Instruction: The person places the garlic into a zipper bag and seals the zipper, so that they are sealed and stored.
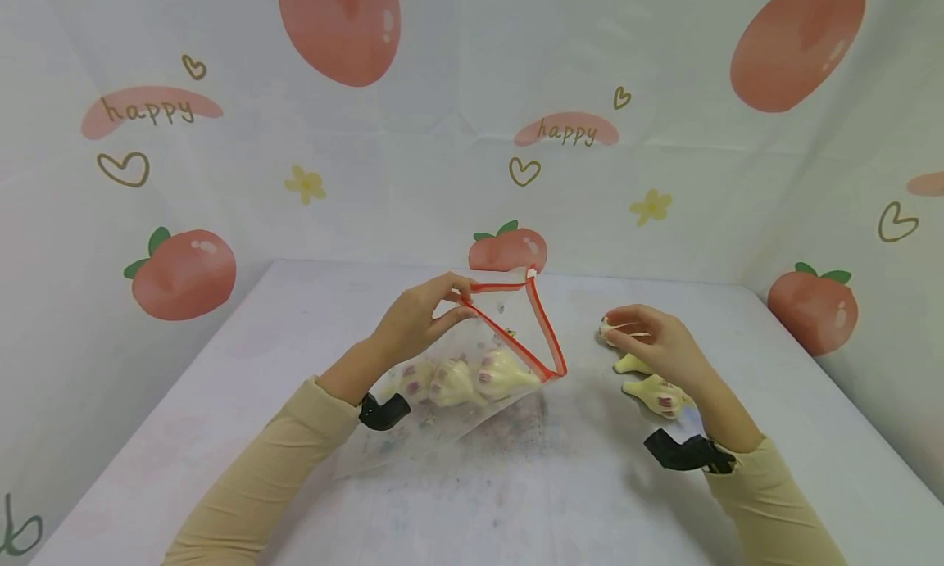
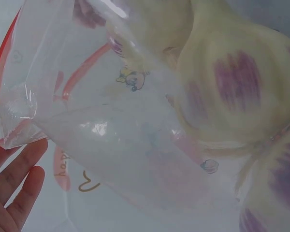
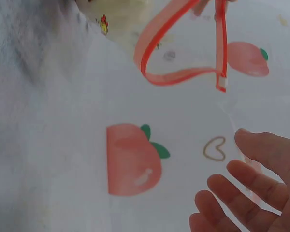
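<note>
A clear zip bag (image 1: pixel 547 324) with a red edge stands tilted at the middle of the table, its mouth gaping to the right. My left hand (image 1: pixel 420 316) pinches the bag's upper rim between thumb and fingers. Inside lie pale garlic bulbs (image 1: pixel 453 382) with purple patches, large and close in the left wrist view. My right hand (image 1: pixel 667 345) hovers at the right, thumb and fingers parted and slightly bent around a garlic bulb (image 1: pixel 604 330); the right wrist view shows nothing between them. Below that hand lie a yellowish garlic bulb (image 1: pixel 656 396) and a partly hidden one (image 1: pixel 632 364).
The table (image 1: pixel 472 509) has a pale, faintly stained cover. Behind and beside it hangs a white curtain (image 1: pixel 428 173) printed with peaches, hearts and flowers. Each wrist carries a black strap mount (image 1: pixel 385 412).
</note>
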Motion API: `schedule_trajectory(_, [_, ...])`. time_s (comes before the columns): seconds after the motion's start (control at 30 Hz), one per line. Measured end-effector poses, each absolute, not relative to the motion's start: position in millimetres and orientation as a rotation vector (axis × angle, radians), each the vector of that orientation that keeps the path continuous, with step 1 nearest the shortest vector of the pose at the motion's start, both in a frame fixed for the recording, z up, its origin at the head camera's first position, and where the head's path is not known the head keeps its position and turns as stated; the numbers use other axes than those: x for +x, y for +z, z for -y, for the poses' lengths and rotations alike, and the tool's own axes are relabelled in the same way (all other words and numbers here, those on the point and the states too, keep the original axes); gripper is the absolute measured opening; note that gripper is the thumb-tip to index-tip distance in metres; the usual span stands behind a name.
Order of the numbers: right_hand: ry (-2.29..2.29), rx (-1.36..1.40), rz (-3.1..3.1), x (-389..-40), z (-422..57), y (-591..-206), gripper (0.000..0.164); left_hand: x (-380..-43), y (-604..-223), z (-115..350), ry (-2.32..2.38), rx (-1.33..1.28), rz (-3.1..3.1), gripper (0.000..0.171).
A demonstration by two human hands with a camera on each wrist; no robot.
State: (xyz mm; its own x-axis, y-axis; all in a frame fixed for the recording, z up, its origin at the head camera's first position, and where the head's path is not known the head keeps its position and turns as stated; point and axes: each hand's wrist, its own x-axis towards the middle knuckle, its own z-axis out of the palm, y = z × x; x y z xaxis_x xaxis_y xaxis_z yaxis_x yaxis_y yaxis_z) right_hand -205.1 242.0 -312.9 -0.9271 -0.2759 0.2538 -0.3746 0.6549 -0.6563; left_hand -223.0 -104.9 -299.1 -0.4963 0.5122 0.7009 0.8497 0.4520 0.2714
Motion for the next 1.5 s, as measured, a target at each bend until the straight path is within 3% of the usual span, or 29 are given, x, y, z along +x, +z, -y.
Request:
schedule_trajectory(0.83, [0.996, 0.408, 3.0, -203.4, -312.0, -326.7, 0.046, -223.0, -299.8, 105.5, -0.819, -1.133, 2.172, 0.027])
schedule_trajectory(1.5, [1.004, 0.454, 3.226, -200.0, -333.1, -341.2, 0.047, -223.3, -301.0, 105.6, -0.829, -1.128, 2.173, 0.028])
